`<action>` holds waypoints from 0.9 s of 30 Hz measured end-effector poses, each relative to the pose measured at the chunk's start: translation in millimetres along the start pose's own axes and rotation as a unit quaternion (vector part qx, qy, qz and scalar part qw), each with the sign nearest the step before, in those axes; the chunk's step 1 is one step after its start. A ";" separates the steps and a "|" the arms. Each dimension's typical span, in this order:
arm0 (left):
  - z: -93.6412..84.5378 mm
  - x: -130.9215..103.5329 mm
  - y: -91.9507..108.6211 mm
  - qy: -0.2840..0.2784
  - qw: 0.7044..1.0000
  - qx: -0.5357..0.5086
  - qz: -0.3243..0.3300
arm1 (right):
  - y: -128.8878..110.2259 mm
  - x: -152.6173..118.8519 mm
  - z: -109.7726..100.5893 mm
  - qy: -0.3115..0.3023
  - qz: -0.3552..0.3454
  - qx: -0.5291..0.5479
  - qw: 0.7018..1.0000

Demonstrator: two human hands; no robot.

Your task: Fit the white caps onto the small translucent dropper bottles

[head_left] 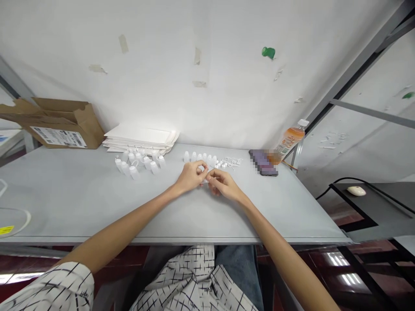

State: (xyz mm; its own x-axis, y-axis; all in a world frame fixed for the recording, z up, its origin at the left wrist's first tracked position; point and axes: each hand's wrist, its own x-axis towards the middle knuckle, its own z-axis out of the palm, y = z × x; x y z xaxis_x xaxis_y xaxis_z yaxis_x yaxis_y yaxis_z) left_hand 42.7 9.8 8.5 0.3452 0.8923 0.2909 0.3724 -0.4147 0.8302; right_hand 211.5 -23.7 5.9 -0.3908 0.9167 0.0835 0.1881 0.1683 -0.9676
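Note:
Over the middle of the table, my left hand (192, 176) and my right hand (224, 183) meet at the fingertips. Both are closed in a pinch around a small white plastic piece (204, 182), mostly covered by the fingers, so its kind is unclear. Just behind them stands a row of small white bottles (194, 156). Small white caps (221, 164) and a loose pile of thin white strap-like parts (233, 162) lie beyond my right hand. Left of my hands is a cluster of white squeeze bottles (134, 173), some with caps and loops attached.
An open cardboard box (65, 125) and a stack of white sheets or envelopes (139, 137) sit at the back left. At the back right are a phone (264, 163) and a bottle of orange drink (288, 142). A white cable (24, 218) crosses the table's left edge.

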 end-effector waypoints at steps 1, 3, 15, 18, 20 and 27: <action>0.4 0.0 -0.4 -0.003 1.000 0.001 0.004 | -0.6 0.0 -1.0 -0.005 0.003 0.002 1.000; 2.0 0.3 -1.5 -0.002 1.000 0.005 0.012 | -1.8 0.1 -3.2 -0.017 0.010 0.006 1.000; 9.9 3.4 -1.5 0.029 0.999 0.009 0.009 | 1.7 2.5 -5.8 -0.031 0.002 0.021 0.999; 12.4 4.3 -1.5 0.042 0.999 0.008 0.014 | 3.2 3.3 -5.2 -0.019 -0.010 0.013 1.000; 14.8 4.6 -2.0 0.049 0.999 0.009 0.012 | 5.0 3.9 -5.0 -0.011 -0.005 0.010 1.000; 15.6 6.7 3.2 0.054 0.998 -0.025 -0.022 | 5.4 3.3 0.6 0.036 0.028 0.013 0.999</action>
State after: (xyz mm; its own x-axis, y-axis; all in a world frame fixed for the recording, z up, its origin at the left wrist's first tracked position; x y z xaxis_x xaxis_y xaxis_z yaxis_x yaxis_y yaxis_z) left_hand 59.7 11.7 5.7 0.2347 0.9242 0.3013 0.3415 -0.3686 0.8646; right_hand 210.6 -20.0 0.8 -0.3150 0.9480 0.0450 0.1835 0.1073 -0.9771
